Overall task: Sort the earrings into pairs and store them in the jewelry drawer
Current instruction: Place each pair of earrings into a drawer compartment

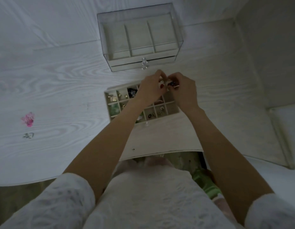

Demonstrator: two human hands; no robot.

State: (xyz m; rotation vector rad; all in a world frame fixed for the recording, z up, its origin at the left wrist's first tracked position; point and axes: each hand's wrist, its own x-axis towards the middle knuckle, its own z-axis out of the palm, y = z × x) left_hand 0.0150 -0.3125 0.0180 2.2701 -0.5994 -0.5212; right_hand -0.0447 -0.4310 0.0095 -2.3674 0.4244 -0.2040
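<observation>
A: From the head view, where was the jewelry drawer [174, 111]?

B: Pulled out and lying on the white surface [61, 83], just in front of the clear organizer box [140, 42]. Its grid of small compartments already held several earrings [114, 98], mostly toward its left side.

A: And the hands?

B: Both hovered together over the drawer's far edge. The left hand [151, 88] had its fingers curled round small pieces, one red and white. The right hand [183, 90] pinched something small and dark, fingertips nearly touching the left's. Exactly what each piece was, I could not tell.

A: What might have gone wrong?

B: I judged a piece could slip while being passed between fingertips, dropping into the wrong compartment. A pink item [28, 119] lay well left of the drawer, easily forgotten.
</observation>
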